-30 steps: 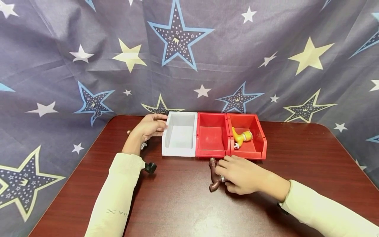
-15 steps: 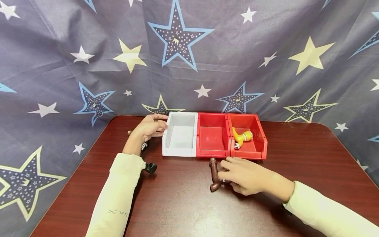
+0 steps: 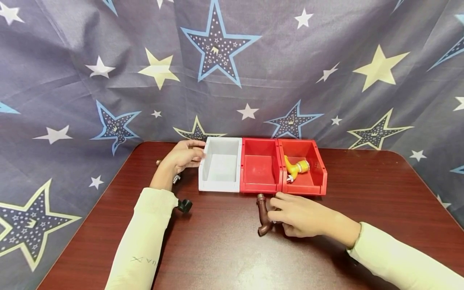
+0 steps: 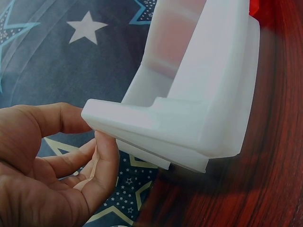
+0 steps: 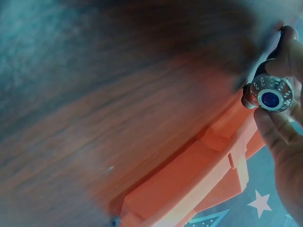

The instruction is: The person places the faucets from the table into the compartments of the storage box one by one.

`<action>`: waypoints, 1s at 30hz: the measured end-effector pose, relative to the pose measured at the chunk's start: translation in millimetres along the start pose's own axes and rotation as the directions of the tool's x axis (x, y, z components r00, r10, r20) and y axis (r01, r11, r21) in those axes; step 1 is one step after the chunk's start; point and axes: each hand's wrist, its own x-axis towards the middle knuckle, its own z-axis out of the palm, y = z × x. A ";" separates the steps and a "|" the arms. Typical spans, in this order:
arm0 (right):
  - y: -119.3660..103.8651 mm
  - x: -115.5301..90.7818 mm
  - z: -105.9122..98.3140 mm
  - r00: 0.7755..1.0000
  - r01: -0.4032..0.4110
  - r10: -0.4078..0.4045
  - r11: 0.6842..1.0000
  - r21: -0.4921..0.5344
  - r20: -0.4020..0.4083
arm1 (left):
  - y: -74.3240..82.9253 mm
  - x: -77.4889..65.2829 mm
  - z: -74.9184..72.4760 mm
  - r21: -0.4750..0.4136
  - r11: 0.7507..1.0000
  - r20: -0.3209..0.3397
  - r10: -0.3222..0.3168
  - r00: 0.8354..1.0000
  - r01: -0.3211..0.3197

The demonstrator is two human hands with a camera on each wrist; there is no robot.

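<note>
My left hand (image 3: pixel 185 156) pinches the left rim of a white bin (image 3: pixel 219 187). The left wrist view shows thumb and finger at the corner of that white rim (image 4: pixel 123 111). In front of the bins, my right hand (image 3: pixel 302 215) grips a brown faucet (image 3: pixel 263 213) by its handle side. Its spout points toward me and its threaded end points at the red bins. In the right wrist view, fingers surround a round metal knob (image 5: pixel 270 99) with a dark blue centre. Part of the faucet is hidden behind my fingers.
A middle red bin (image 3: pixel 260 187) and a right red bin (image 3: pixel 322 177) adjoin the white one. A yellow faucet (image 3: pixel 297 167) lies in the right one. Left of the white bin, small metal parts (image 3: pixel 176 178) show partly behind my left wrist. A star-patterned curtain (image 3: pixel 232 100) hangs behind.
My right hand has shifted slightly to the right, and the brown faucet has turned a little with it. The left hand and the bins look unmoved.
</note>
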 end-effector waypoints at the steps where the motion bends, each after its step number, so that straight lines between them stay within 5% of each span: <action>1: 0.0 0.3 0.1 1.000 0.003 -0.003 1.000 -0.001 -0.002 | -0.3 0.1 -0.3 -0.001 1.000 0.000 0.000 1.000 0.000; 30: 4.5 8.0 -2.7 1.000 0.019 -0.019 1.000 -0.006 -0.009 | -1.2 1.2 -2.1 0.001 1.000 -0.004 0.010 1.000 -0.010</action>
